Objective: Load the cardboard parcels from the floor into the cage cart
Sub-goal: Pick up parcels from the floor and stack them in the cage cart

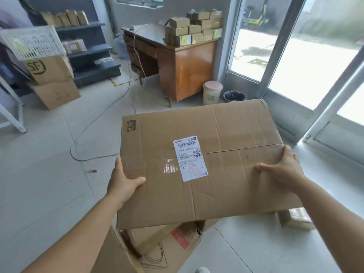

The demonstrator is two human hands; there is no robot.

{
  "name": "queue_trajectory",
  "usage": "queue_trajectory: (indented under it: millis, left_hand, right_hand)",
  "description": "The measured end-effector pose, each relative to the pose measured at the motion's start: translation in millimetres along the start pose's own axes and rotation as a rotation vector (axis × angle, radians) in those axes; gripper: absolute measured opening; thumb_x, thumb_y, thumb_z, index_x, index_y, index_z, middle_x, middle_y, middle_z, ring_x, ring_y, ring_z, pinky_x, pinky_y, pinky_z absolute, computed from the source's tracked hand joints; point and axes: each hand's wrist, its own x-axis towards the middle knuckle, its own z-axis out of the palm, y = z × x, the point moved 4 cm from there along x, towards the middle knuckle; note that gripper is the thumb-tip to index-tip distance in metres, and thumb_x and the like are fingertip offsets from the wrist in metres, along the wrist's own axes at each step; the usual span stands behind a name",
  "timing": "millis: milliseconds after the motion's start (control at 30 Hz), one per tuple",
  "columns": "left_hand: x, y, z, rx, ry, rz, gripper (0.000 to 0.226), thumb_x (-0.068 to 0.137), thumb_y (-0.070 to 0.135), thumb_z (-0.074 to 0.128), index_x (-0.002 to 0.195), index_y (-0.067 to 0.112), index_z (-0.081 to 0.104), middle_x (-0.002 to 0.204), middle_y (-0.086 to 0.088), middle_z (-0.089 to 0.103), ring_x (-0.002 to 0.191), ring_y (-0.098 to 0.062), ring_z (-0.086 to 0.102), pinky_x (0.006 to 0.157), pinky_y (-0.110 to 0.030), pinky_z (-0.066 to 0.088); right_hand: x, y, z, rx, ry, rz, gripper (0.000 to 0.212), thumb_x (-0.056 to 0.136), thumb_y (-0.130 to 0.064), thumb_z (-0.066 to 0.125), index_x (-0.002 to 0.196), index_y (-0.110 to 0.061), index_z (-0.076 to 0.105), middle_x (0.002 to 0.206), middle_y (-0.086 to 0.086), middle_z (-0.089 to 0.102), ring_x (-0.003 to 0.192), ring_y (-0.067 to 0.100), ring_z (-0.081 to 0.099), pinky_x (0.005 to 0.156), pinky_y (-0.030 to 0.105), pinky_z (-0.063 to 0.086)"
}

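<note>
A large flat cardboard parcel (226, 134) with a white shipping label fills the middle of the view, held up off the floor. My left hand (122, 182) grips its left edge, thumb on top. On the parcel's right edge sits my right hand (283, 168), fingers spread over the top face. Below it lie more cardboard parcels (169, 245) on the floor, partly hidden by the held one. A smaller parcel (295, 217) lies on the floor at lower right. No cage cart can be made out; a white frame (11, 115) stands at the left edge.
A wooden desk (185, 71) stacked with small boxes stands ahead. Beside it are a pink-lidded bin (211, 92) and a black-lined bin (234, 96). SF boxes (51, 81) under a white crate sit far left. A cable (94, 123) trails across the floor. Glass doors (315, 66) are at right.
</note>
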Motion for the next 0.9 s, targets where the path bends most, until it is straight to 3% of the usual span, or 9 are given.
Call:
queue_trajectory:
  millis: [400, 533, 667, 900]
  left_hand:
    - [-65.8, 150.1, 56.4, -0.049, -0.236, 0.401, 0.081, 0.076, 0.016, 0.08, 0.139, 0.029, 0.031, 0.127, 0.001, 0.054, 0.11, -0.025, 0.055, 0.097, -0.049, 0.047]
    - [-105.0, 199.7, 99.6, -0.078, -0.338, 0.501, 0.086, 0.077, 0.013, 0.079, 0.145, 0.025, 0.027, 0.126, 0.004, 0.05, 0.108, -0.021, 0.051, 0.097, -0.043, 0.045]
    - [-146.0, 243.8, 148.0, -0.098, -0.458, 0.571, 0.102, 0.073, 0.014, 0.083, 0.151, 0.029, 0.018, 0.141, 0.002, 0.048, 0.123, -0.024, 0.051, 0.105, -0.044, 0.042]
    - [-258.5, 318.3, 234.7, -0.11, -0.619, 0.729, 0.103, 0.073, 0.012, 0.083, 0.152, 0.025, 0.019, 0.142, -0.002, 0.047, 0.123, -0.024, 0.051, 0.104, -0.039, 0.042]
  right_hand:
    - [-113.5, 77.0, -184.9, 0.122, 0.387, 0.144, 0.11, 0.06, -0.045, 0.089, 0.146, -0.019, 0.025, 0.14, 0.013, 0.037, 0.129, 0.035, 0.039, 0.107, 0.049, 0.037]
    - [-155.2, 115.7, -247.7, 0.142, 0.535, 0.209, 0.103, 0.06, -0.043, 0.089, 0.141, -0.018, 0.03, 0.139, 0.014, 0.038, 0.129, 0.037, 0.04, 0.108, 0.048, 0.037]
    - [-200.5, 159.7, -306.8, 0.156, 0.659, 0.283, 0.11, 0.056, -0.047, 0.089, 0.143, -0.016, 0.028, 0.142, 0.014, 0.036, 0.132, 0.036, 0.037, 0.11, 0.048, 0.034]
    - [-298.0, 243.1, -404.8, 0.179, 0.88, 0.397, 0.112, 0.059, -0.046, 0.088, 0.145, -0.017, 0.024, 0.143, 0.012, 0.033, 0.132, 0.036, 0.037, 0.109, 0.052, 0.034]
